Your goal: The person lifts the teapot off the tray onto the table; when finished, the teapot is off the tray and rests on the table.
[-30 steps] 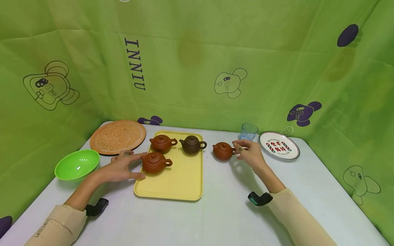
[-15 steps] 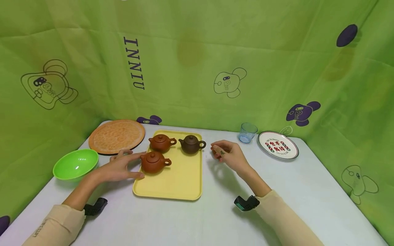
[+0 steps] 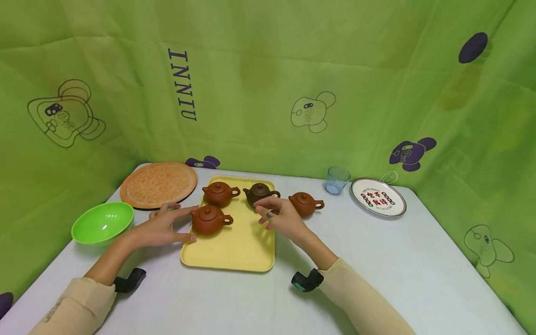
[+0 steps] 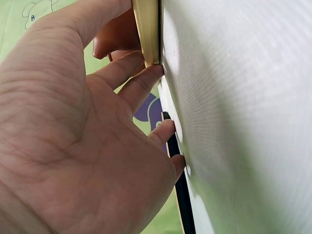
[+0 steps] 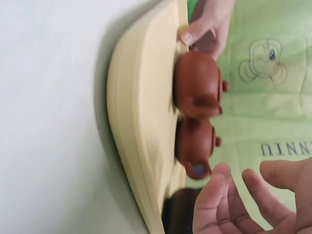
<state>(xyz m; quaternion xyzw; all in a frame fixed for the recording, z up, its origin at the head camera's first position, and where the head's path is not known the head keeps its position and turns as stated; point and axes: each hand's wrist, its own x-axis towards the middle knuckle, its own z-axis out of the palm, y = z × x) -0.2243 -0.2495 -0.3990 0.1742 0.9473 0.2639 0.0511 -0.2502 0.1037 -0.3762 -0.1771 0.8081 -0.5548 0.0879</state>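
My right hand (image 3: 279, 217): fingers spread, empty; dark brown teapot (image 3: 259, 194) just beyond fingertips, handle facing right.

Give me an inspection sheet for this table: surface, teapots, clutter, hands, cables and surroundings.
Surface: white table.
Job's things: yellow tray holding three teapots; near red pot, far red pot, brown pot. Fourth pot on the table beside the tray.
Clutter: green bowl, orange mat, blue cup, printed plate.
Hands: left hand touches near red pot, fingers straight; right hand open, empty, over the tray.
Cables: nothing seen.
Surroundings: green curtain.
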